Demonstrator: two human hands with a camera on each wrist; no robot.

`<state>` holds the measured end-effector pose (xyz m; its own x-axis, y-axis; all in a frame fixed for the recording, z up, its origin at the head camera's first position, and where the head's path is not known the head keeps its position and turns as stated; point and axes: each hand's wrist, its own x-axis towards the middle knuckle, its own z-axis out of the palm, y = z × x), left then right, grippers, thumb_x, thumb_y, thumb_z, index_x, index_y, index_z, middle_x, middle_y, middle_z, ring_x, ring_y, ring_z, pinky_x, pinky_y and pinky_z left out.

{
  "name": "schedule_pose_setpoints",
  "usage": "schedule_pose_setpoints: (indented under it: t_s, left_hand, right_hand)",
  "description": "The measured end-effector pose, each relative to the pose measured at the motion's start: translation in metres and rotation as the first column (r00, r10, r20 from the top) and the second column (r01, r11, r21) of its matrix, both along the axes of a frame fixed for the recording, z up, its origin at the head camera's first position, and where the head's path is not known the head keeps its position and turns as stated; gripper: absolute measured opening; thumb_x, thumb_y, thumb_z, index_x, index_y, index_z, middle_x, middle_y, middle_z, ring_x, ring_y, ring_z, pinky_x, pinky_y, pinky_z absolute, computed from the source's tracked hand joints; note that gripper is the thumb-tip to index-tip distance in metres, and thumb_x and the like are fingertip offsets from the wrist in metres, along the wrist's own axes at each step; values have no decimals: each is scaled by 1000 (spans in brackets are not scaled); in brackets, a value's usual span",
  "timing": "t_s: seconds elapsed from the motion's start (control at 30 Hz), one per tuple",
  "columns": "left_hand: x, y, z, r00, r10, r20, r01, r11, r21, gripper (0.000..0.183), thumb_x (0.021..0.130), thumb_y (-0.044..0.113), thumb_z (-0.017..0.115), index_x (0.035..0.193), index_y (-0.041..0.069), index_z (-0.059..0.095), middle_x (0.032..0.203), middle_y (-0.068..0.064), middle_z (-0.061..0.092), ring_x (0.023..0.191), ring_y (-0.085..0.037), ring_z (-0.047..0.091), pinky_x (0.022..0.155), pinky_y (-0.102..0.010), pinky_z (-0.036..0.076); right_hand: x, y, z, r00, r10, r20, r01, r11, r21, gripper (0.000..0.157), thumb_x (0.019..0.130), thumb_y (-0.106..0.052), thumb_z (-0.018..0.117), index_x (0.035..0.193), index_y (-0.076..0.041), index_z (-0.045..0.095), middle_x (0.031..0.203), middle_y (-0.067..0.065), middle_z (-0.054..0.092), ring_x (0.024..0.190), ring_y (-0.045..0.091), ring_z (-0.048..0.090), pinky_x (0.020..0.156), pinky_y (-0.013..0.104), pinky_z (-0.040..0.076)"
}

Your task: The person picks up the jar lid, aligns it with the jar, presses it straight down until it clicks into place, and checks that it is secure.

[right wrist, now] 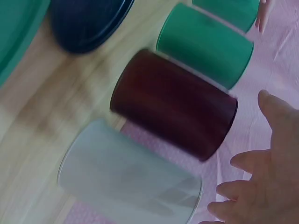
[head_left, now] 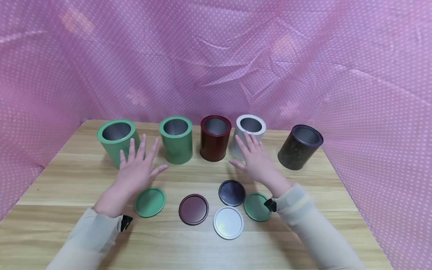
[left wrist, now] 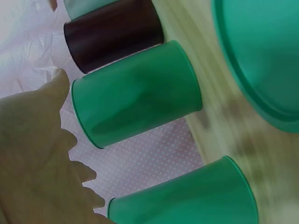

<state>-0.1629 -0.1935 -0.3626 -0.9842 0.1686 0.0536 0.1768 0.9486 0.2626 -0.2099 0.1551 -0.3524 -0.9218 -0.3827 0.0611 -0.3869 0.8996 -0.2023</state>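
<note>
Fingers spread, my left hand [head_left: 134, 170] hovers over the table in front of the leftmost green can [head_left: 116, 150], overlapping its side in the head view. A second green can [head_left: 178, 148] stands just right of it. My right hand [head_left: 257, 161], also spread and holding nothing, overlaps the white can [head_left: 237, 144]. Left of that stands a dark red can [head_left: 215, 144]; to the right, a black can [head_left: 298, 150]. All the cans are upright and lidless. Below the hands lie a green lid [head_left: 150, 202], dark red lid [head_left: 194, 209], black lid [head_left: 231, 193], white lid [head_left: 228, 222] and another green lid [head_left: 256, 207].
The cans stand in a row along the back of a wooden table [head_left: 162, 247]. A pink dotted cloth [head_left: 216, 56] hangs behind it and along both sides. The black, white and right green lids lie close together.
</note>
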Motion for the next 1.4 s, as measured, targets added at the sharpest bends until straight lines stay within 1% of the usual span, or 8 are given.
schedule_pose_setpoints:
  t_s: [0.13,0.33,0.63,0.8,1.0,1.1,1.2,1.4]
  left_hand:
    - [2,-5,-4,1000,-21,-10,21,1000,0,84,96,62,40,156,23,-4,160,-19,-16,142,-49,-18,106,-77,-3]
    - [5,-15,-11,999,-47,-16,47,999,5,84,96,61,41,157,21,1,161,-21,-9,144,-51,-8,107,-77,2]
    - [11,-34,-30,991,-126,-50,125,992,-18,86,95,51,53,157,21,2,159,-26,11,143,-54,7,107,-76,12]
    - [16,-46,-40,991,-131,-36,131,991,-6,82,95,51,53,157,19,8,158,-26,15,143,-53,10,110,-73,10]
    - [18,-61,-47,989,-143,-43,144,990,13,81,95,49,54,156,13,14,157,-28,19,142,-53,17,113,-68,15]
    - [17,-68,-50,987,-157,-27,158,986,53,84,94,48,57,156,12,14,156,-28,20,141,-53,20,112,-67,19]
    - [16,-75,-53,984,-180,4,178,977,117,86,92,46,61,156,11,15,155,-29,21,140,-53,21,110,-68,22]
    - [16,-90,-58,969,-238,60,213,937,277,86,89,38,68,155,13,20,156,-28,20,140,-53,20,104,-73,23]
  right_hand:
    - [3,-16,-3,999,37,1,-37,999,-7,80,95,-52,53,156,-14,17,162,17,7,150,37,4,120,56,13]
    - [8,-38,-9,994,111,1,-111,993,45,79,95,-52,52,156,-15,18,162,16,11,149,38,10,120,55,17]
    - [17,-76,-24,980,194,49,-198,972,129,79,95,-55,50,156,-17,19,163,12,12,150,33,11,120,51,19]
    - [23,-100,-38,972,223,79,-232,963,139,77,96,-57,48,155,-15,22,162,13,14,149,33,15,120,47,23]
    - [28,-132,-42,959,247,140,-267,953,145,77,96,-58,46,155,-16,21,162,12,15,149,31,17,119,44,27]
    - [28,-145,-44,945,265,191,-289,951,113,78,96,-57,47,156,-16,19,162,12,16,149,30,17,119,43,26]
    - [29,-157,-50,923,293,249,-318,946,66,78,96,-56,48,155,-15,19,162,12,17,149,29,18,120,39,23]
    - [30,-177,-59,880,339,334,-365,931,16,80,94,-56,50,156,-16,18,162,13,15,150,28,15,122,36,18]
